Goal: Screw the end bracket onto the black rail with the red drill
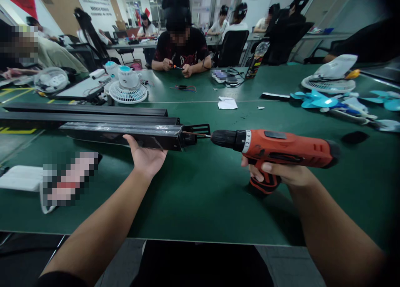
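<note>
Left hand [149, 159] grips the glossy, film-wrapped black bar [125, 137] from beneath near its right end, thumb on the near face, other fingers hidden. The bar lies lengthwise left to right. The slender bit [201, 134] points left at that end; contact cannot be confirmed. Right hand [290, 173] clasps the handle of the orange plastic drill [290, 145], chuck smooth and tapered.

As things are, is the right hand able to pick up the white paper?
Probably not: the right hand holds the red drill by its grip, and the white paper lies beyond the drill's front end.
</note>
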The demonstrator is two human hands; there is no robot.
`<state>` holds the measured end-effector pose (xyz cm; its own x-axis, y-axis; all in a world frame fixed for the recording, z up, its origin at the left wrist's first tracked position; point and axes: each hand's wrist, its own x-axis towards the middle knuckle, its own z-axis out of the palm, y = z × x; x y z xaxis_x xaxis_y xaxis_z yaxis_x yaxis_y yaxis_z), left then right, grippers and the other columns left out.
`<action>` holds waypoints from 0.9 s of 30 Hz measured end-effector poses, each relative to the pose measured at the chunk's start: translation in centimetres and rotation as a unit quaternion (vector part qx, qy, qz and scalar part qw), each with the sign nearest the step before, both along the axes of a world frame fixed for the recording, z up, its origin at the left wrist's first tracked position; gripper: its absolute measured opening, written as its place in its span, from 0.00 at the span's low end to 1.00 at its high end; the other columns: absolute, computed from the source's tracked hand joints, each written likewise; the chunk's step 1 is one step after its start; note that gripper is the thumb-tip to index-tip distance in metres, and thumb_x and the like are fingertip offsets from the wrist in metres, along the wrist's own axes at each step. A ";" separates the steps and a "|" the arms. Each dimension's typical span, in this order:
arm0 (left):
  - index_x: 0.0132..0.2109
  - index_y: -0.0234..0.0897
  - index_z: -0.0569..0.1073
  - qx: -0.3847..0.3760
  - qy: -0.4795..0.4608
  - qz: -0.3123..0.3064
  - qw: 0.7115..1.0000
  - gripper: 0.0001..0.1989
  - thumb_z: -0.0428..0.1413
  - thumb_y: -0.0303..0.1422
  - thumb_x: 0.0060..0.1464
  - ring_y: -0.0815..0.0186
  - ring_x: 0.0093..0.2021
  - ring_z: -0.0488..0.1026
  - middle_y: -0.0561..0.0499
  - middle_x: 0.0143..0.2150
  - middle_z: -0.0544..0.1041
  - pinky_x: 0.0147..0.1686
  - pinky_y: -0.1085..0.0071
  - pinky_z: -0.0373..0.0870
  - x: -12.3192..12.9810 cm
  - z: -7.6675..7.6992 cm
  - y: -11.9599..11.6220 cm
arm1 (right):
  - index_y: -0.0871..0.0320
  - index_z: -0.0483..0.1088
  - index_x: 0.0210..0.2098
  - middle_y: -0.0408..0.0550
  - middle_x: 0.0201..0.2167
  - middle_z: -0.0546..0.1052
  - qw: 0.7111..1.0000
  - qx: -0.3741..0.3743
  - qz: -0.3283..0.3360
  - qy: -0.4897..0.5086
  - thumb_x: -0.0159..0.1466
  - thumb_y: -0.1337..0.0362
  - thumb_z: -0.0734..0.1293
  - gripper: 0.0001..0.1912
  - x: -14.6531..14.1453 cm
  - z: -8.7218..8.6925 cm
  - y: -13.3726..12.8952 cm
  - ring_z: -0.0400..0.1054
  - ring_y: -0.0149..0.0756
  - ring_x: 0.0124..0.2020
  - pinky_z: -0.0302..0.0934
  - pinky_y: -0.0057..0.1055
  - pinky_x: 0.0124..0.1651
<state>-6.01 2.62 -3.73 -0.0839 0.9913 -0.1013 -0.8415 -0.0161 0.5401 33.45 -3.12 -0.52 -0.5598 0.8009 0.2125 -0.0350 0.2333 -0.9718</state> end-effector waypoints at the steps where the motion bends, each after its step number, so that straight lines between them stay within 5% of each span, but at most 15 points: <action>1: 0.76 0.51 0.76 0.001 -0.002 -0.001 1.000 0.44 0.52 0.73 0.69 0.46 0.76 0.78 0.45 0.68 0.87 0.69 0.54 0.80 -0.1 -0.1 0.0 | 0.61 0.85 0.51 0.47 0.25 0.83 1.000 0.007 0.002 0.006 0.74 0.47 0.78 0.22 0.0 0.0 0.0 0.77 0.37 0.22 0.77 0.31 0.26; 16: 0.79 0.54 0.74 0.015 -0.008 -0.018 1.000 0.45 0.52 0.73 0.69 0.47 0.72 0.81 0.46 0.68 0.87 0.68 0.55 0.79 -0.5 -0.5 0.2 | 0.53 0.85 0.61 0.58 0.49 0.91 0.997 0.011 0.008 0.070 0.74 0.57 0.81 0.18 -0.1 -0.3 -0.1 0.79 0.33 0.25 0.81 0.33 0.29; 27: 0.76 0.54 0.76 0.011 0.001 -0.003 1.000 0.43 0.53 0.73 0.68 0.48 0.72 0.81 0.46 0.67 0.88 0.67 0.55 0.80 0.0 -0.2 -0.1 | 0.58 0.85 0.61 0.59 0.47 0.91 0.998 -0.006 0.005 0.054 0.73 0.55 0.81 0.21 -0.1 -0.2 -0.1 0.80 0.34 0.25 0.81 0.33 0.28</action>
